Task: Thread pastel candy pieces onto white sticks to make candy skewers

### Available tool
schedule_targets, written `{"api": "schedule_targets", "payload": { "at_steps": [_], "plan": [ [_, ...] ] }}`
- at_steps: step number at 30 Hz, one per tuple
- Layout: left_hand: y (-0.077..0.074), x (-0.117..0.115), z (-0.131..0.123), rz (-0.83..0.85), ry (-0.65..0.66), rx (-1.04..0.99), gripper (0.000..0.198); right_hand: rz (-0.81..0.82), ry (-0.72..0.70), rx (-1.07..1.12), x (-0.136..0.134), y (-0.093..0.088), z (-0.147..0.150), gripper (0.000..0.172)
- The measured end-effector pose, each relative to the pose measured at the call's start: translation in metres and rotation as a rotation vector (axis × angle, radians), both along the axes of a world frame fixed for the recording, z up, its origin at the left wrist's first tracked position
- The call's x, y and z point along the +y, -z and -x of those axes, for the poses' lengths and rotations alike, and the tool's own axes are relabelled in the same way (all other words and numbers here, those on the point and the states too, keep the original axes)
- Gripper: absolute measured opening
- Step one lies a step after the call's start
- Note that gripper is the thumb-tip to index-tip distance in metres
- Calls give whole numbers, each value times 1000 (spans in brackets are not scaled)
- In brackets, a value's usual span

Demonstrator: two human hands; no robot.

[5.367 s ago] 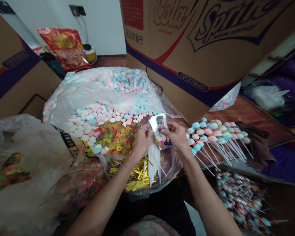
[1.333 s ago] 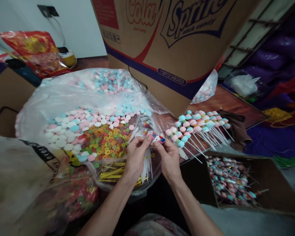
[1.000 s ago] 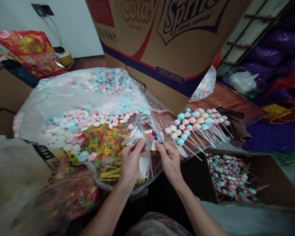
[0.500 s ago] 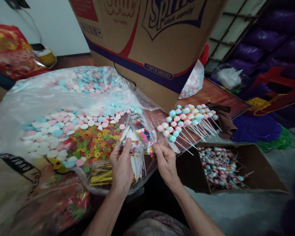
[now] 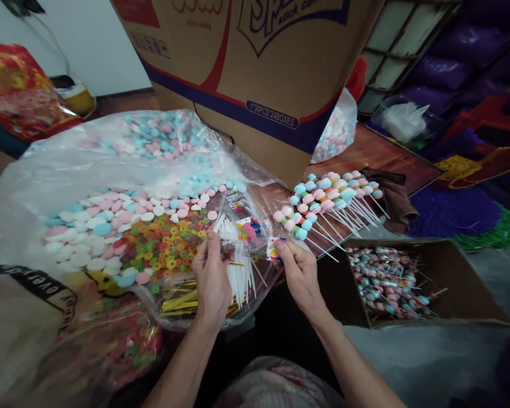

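Note:
My left hand (image 5: 212, 277) is closed, thumb over fingers, on a piece of clear plastic film (image 5: 228, 240); its full shape is hard to make out. Below it lie white sticks (image 5: 242, 280), with gold twist ties (image 5: 178, 299) beside the wrist. My right hand (image 5: 301, 275) pinches a small printed card (image 5: 274, 249) in white, red and blue. Between the hands, a colourful printed label (image 5: 250, 228) rests on the sticks. Ring-shaped gummies (image 5: 170, 241) and pink, white and blue candy discs (image 5: 89, 241) are heaped left of my left hand.
Assembled candy skewers (image 5: 329, 198) lie on the table to the right. An open carton (image 5: 454, 283) below holds wrapped candy skewers (image 5: 386, 280). A large cardboard box (image 5: 255, 85) stands at the back. A clear bag of gummies (image 5: 127, 345) sits at front left.
My right hand has moved right with the card, widening the gap between my hands. My left hand stays nearly in place. The view has shifted slightly.

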State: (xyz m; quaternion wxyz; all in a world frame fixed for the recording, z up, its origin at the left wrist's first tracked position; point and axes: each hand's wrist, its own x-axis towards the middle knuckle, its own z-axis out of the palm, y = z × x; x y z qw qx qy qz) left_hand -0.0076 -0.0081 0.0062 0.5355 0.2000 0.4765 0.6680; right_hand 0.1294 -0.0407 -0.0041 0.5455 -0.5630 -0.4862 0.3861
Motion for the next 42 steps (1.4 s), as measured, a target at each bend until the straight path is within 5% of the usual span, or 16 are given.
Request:
{"api": "schedule_targets", "payload": {
  "at_steps": [4,13,17,20,23,27,34,42],
  "plan": [
    [-2,-6,0,43,108,-44,33,5,36,-29,3,1,-3,45],
    [2,-3,-7,177,84,-209,22,34,101,-65,-1,3,-28,44],
    [5,3,-4,242,100,-284,15,-36,309,-547,-1,14,-65,31],
    [5,7,-3,283,93,-326,5,-38,323,-997,2,29,-85,19],
    [2,11,-4,342,83,-362,5,-67,252,-1160,4,39,-90,17],
    [-1,16,-3,394,71,-389,15,-163,311,-1039,1,36,-89,23],
    [-3,23,-2,395,11,-385,19,-300,337,-620,-27,-5,-87,7],
    [4,23,-6,301,-7,-372,12,-458,272,-731,-38,-21,-78,17]
  ]
}}
